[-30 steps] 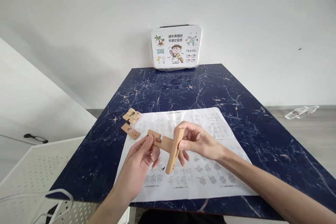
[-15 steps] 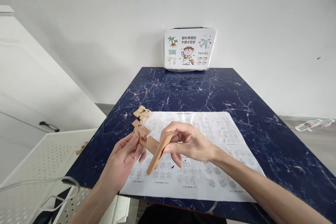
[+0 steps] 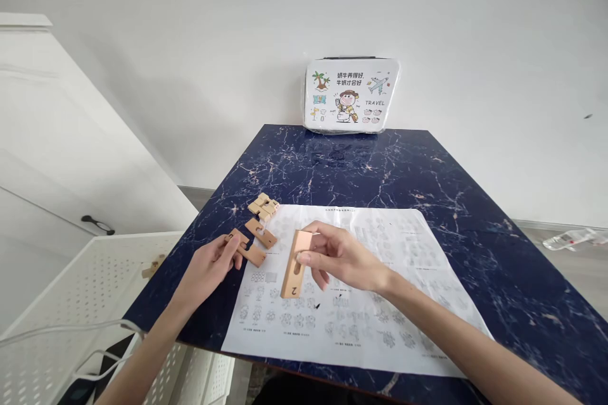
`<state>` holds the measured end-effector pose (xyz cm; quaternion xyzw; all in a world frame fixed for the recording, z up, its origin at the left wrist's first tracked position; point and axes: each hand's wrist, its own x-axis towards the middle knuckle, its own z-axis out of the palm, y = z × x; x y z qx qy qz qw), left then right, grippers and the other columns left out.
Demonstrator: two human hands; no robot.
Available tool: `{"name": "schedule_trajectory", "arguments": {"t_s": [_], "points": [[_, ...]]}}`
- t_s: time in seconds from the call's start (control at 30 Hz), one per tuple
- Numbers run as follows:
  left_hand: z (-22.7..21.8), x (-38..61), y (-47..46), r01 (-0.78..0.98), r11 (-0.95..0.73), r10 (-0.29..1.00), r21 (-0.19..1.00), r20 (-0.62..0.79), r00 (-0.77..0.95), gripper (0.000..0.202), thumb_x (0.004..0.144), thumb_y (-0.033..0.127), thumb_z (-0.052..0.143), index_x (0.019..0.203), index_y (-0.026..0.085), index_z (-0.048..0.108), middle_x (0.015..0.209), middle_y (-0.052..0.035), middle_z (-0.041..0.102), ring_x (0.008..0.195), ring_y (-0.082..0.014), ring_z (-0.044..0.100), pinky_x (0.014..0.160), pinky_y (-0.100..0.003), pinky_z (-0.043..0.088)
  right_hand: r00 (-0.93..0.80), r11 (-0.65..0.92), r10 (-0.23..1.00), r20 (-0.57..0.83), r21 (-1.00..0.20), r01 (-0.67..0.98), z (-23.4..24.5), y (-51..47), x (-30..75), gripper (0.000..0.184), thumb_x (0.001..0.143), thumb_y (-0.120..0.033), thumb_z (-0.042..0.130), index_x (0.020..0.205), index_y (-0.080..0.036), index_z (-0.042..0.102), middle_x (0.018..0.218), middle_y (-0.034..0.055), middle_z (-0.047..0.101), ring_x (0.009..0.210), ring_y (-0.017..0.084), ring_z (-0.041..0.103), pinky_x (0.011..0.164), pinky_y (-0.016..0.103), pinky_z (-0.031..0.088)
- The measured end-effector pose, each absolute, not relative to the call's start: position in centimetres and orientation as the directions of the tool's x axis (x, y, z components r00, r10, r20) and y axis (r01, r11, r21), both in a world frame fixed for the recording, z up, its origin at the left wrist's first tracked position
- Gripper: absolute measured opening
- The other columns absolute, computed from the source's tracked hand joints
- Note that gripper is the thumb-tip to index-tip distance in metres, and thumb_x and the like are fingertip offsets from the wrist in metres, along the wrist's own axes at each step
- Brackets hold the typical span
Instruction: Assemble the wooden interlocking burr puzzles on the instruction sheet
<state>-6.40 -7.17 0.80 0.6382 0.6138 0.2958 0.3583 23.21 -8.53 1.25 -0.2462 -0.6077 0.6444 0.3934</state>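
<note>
My right hand (image 3: 349, 259) pinches a long wooden puzzle piece (image 3: 291, 269) marked "2", with a slot in its side, held upright above the sheet. In my left hand (image 3: 209, 269) is a notched wooden puzzle piece (image 3: 253, 255), gripped at its left end between thumb and fingers, low by the sheet's left edge. Just beyond it lies another notched wooden piece (image 3: 267, 238), apart from both hands. Farther back sits a small cluster of paler wooden pieces (image 3: 263, 206) fitted side by side, at the sheet's top left corner.
A printed sheet of diagrams (image 3: 361, 345) covers the front of the blue marbled table (image 3: 351, 171). A white cartoon case (image 3: 327, 85) stands against the wall. To the left are a white perforated shelf (image 3: 114, 266) with a cable (image 3: 71, 327) and a white cabinet (image 3: 61, 120).
The piece in my right hand has come away from my left hand's piece and turned upright, its "2" now showing. My left hand has moved left and down, nearer the tabletop.
</note>
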Motion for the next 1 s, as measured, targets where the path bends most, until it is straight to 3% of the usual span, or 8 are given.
{"name": "schedule_trajectory", "arguments": {"t_s": [0.3, 0.37, 0.47, 0.5, 0.6, 0.67, 0.83, 1.0], "points": [[2.1, -6.2, -4.9, 0.942, 0.069, 0.994, 0.328, -0.099, -0.038, 0.047, 0.094, 0.062, 0.056, 0.066, 0.024, 0.058, 0.055, -0.0033, 0.066, 0.061, -0.0268, 0.065, 0.06, -0.031, 0.037, -0.455, -0.021, 0.89, -0.027, -1.0, 0.018, -0.3, -7.3, 21.8, 0.037, 0.097, -0.053, 0.072, 0.112, -0.023, 0.057, 0.064, -0.0068, 0.063, 0.053, 0.013, 0.059, 0.055, 0.027, 0.047], [2.6, -5.7, -5.7, 0.946, 0.003, 1.0, 0.325, 0.003, -0.004, 0.04, 0.096, 0.059, 0.054, 0.078, 0.024, 0.062, 0.06, -0.0021, 0.067, 0.059, -0.0253, 0.064, 0.059, -0.031, 0.037, -0.457, -0.036, 0.888, -0.052, -0.998, 0.043, -0.2, -7.4, 21.9, 0.037, 0.097, -0.051, 0.072, 0.114, -0.022, 0.057, 0.062, -0.0071, 0.062, 0.053, 0.013, 0.058, 0.055, 0.027, 0.047], [3.1, -4.4, -7.7, 0.837, -0.296, 0.955, 0.46, 0.17, 0.244, 0.035, 0.098, 0.056, 0.058, 0.107, 0.024, 0.065, 0.088, -0.0037, 0.075, 0.073, -0.0224, 0.069, 0.069, -0.031, 0.049, -0.477, -0.038, 0.877, -0.057, -0.998, 0.05, 0.2, -7.7, 22.0, 0.033, 0.097, -0.048, 0.073, 0.111, -0.021, 0.058, 0.061, -0.0067, 0.063, 0.051, 0.013, 0.057, 0.055, 0.027, 0.046], [3.1, -3.9, -8.3, 0.783, -0.386, 0.922, 0.487, 0.176, 0.345, 0.04, 0.096, 0.056, 0.063, 0.121, 0.025, 0.064, 0.102, -0.0055, 0.075, 0.083, -0.0234, 0.071, 0.075, -0.032, 0.053, -0.49, -0.034, 0.87, -0.051, -0.998, 0.043, 0.3, -7.8, 22.0, 0.031, 0.098, -0.048, 0.072, 0.109, -0.021, 0.059, 0.062, -0.006, 0.064, 0.052, 0.012, 0.057, 0.055, 0.027, 0.047], [3.1, -2.5, -9.7, 0.701, -0.546, 0.827, 0.458, 0.163, 0.538, 0.088, 0.077, 0.061, 0.085, 0.151, 0.031, 0.046, 0.14, -0.0103, 0.065, 0.118, -0.0324, 0.069, 0.099, -0.044, 0.057, -0.529, -0.041, 0.847, -0.043, -0.999, 0.016, 0.3, -8.2, 22.0, 0.028, 0.099, -0.047, 0.071, 0.105, -0.021, 0.062, 0.067, -0.004, 0.066, 0.053, 0.012, 0.059, 0.056, 0.027, 0.048], [3.0, -1.8, -10.1, 0.701, -0.581, 0.806, 0.415, 0.167, 0.568, 0.101, 0.07, 0.061, 0.091, 0.154, 0.033, 0.042, 0.149, -0.0105, 0.06, 0.13, -0.0366, 0.064, 0.109, -0.05, 0.054, -0.547, -0.053, 0.836, -0.051, -0.999, 0.011, 0.2, -8.5, 21.9, 0.027, 0.099, -0.046, 0.071, 0.104, -0.021, 0.063, 0.069, -0.0034, 0.066, 0.054, 0.012, 0.059, 0.056, 0.028, 0.049], [2.8, -1.6, -10.3, 0.718, -0.586, 0.808, 0.377, 0.206, 0.551, 0.087, 0.069, 0.057, 0.091, 0.142, 0.031, 0.052, 0.139, -0.0075, 0.067, 0.123, -0.0355, 0.068, 0.106, -0.047, 0.057, -0.563, -0.092, 0.822, -0.079, -0.996, 0.005, -0.1, -9.4, 22.1, 0.023, 0.1, -0.041, 0.069, 0.109, -0.022, 0.059, 0.081, 0.0004, 0.074, 0.059, 0.014, 0.064, 0.055, 0.028, 0.051], [1.4, -4.1, -10.0, 0.881, -0.353, 0.93, 0.316, 0.222, 0.293, 0.077, 0.072, 0.066, 0.083, 0.133, 0.026, 0.057, 0.137, -0.0106, 0.064, 0.124, -0.0383, 0.064, 0.106, -0.052, 0.054, -0.451, -0.049, 0.886, -0.107, -0.989, 0.138, -0.2, -9.9, 24.1, 0.017, 0.103, -0.033, 0.062, 0.115, -0.023, 0.056, 0.096, 0.005, 0.08, 0.067, 0.015, 0.067, 0.054, 0.028, 0.049]]}}
